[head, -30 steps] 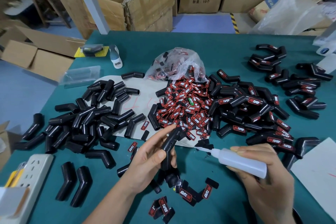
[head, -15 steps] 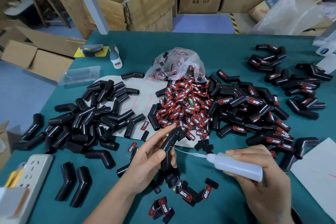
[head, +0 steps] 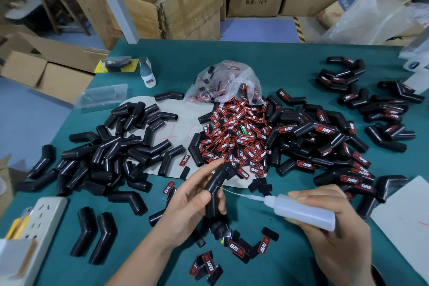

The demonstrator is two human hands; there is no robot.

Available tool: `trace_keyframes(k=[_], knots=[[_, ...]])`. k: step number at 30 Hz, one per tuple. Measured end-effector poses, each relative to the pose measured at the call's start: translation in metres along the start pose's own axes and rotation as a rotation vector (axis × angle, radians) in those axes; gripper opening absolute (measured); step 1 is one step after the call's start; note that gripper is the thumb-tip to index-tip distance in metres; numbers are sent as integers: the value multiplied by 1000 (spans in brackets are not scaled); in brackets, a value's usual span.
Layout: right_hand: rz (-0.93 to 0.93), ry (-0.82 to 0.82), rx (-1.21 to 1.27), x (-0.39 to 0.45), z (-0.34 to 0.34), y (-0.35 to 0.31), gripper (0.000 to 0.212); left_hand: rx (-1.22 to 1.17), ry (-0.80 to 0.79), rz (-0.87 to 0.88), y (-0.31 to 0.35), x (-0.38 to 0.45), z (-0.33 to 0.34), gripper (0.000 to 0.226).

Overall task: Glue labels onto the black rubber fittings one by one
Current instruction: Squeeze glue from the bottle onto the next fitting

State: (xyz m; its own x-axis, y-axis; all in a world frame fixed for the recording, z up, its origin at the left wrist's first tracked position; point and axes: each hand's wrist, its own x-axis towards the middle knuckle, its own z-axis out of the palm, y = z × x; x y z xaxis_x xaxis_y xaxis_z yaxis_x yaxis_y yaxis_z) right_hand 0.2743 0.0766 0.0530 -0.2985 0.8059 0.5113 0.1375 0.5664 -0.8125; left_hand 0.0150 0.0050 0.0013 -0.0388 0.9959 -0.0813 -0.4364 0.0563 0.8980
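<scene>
Left hand (head: 185, 202) holds one bent black rubber fitting (head: 214, 189) upright above the near counter (head: 290, 76), thumb on the lower leg, fingers (head: 204, 169) along the upper one. Right hand (head: 334, 223) is wrapped round a soft white glue bottle (head: 304, 211), its thin nozzle touching the fitting at the bend.

Fitting looks light, slightly yielding, matte enough to grip; best held by the lower leg, leaving the upper face free for glue. Labels (head: 234, 137) look small, thin and light, so likely fiddly to pinch.

Against a second ago: nozzle tip stood well clear of the fitting, now it is at it; bottle has slid leftward. Left hand's hold unchanged.

Unlabelled fittings (head: 111, 153) piled left, labelled ones (head: 325, 137) right.
</scene>
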Motion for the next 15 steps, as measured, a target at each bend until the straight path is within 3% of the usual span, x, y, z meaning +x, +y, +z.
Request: trace_keyframes(k=[15], knots=[[2, -3, -15, 0, -2, 1, 25, -41, -13, -18, 0, 0, -1, 72]])
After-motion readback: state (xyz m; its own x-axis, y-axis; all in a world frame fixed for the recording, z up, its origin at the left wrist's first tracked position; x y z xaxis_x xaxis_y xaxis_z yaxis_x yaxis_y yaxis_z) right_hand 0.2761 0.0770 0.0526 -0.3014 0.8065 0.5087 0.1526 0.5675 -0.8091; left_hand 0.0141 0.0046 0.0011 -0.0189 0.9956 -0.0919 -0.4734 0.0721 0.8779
